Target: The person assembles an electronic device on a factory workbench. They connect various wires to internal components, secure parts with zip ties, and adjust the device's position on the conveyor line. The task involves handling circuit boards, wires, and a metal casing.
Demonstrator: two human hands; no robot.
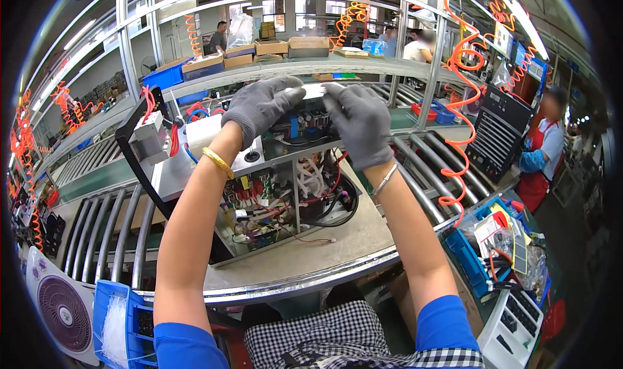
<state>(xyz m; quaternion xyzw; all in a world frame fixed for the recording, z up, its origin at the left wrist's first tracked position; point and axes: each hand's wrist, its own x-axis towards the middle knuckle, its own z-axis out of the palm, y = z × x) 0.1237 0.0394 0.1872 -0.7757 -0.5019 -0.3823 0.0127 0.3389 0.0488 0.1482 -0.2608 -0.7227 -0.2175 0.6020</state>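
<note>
An opened machine chassis [298,207] stands on the bench in front of me, its coloured wires, circuit boards and black cables exposed. My left hand [265,106], in a grey glove, reaches over its top with the fingers closed on the left end of a small white piece [315,91]. From the other side, my gloved right hand [361,123] pinches the right end of that piece. Its kind cannot be made out, as the fingers cover much of it. Below the hands sits a blue component [295,127] among dark parts. A black panel [146,155] rises at the chassis's left.
Roller conveyors [107,233] flank the bench. An orange coiled hose [454,168] hangs at the right. Blue bins [470,265] with parts stand at the lower right, near a co-worker [545,145] and a black louvred panel [500,132]. A fan [63,310] is lower left.
</note>
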